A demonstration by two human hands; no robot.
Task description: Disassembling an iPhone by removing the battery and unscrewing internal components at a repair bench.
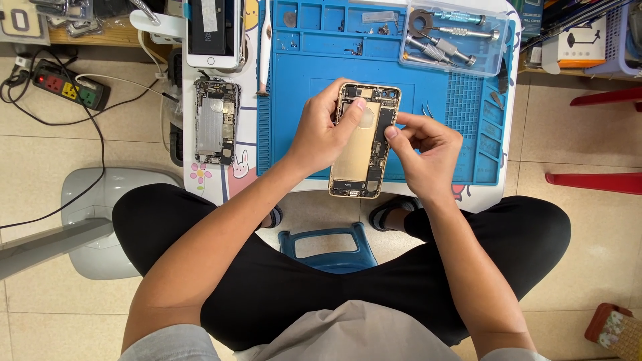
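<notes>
Gripping the opened phone shell (364,140) at the mat's (294,113) six-o'clock edge, the left hand (321,137) clamps its side, thumb inside. The right hand's (424,150) fingers pinch together at its three-o'clock rim; a slip could bend exposed parts or drop it floorward.

A small white tabletop (200,190) carries a blue repair mat (321,60); at nine o'clock lies a bare circuit board (216,120), a white phone (212,33) beyond.

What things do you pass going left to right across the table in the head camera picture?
Power strip → circuit board → left hand → opened phone shell → right hand → red bar.
</notes>
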